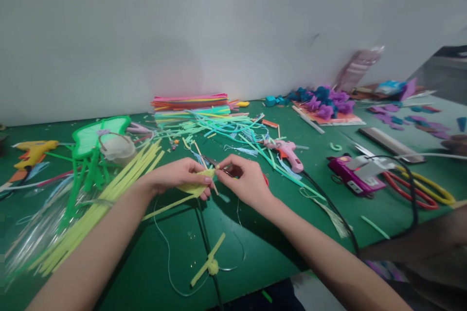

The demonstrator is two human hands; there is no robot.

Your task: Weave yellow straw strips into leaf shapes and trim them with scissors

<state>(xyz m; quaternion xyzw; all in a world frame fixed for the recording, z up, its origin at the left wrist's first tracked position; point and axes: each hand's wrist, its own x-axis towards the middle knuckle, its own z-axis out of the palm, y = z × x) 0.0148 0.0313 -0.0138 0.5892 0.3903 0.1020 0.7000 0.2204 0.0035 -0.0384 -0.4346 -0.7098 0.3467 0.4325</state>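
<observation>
A pale partition (233, 34) is standing behind a green work table (175, 243), where a long sheaf of yellow-green strips (120, 180) is lying slantwise beside the left forearm. Another person's arm (416, 243) is reaching in at the lower right. Multicoloured stems (189, 102) are lying stacked near the partition, with loose aqua strips (222, 124) spreading in front of them. A green fringed piece (100, 136) is sitting at left, and purple and blue flowers (328, 99) are resting at the far right. At centre, the right hand (246, 177) is pressing thumb and forefinger together on the edge of a yellow piece (193, 183), while the left hand (184, 175) is pinching that piece between thumb and fingers, holding it between the hands above the table. A yellow glue gun (34, 153) is lying at far left; a pink glue gun (288, 153) is lying beyond the right hand, near a purple power strip (353, 175). A thin stick (215, 187) is protruding beside the left fingertips, and a small yellow ball (213, 267) is lying against a short strip closer to the camera.
</observation>
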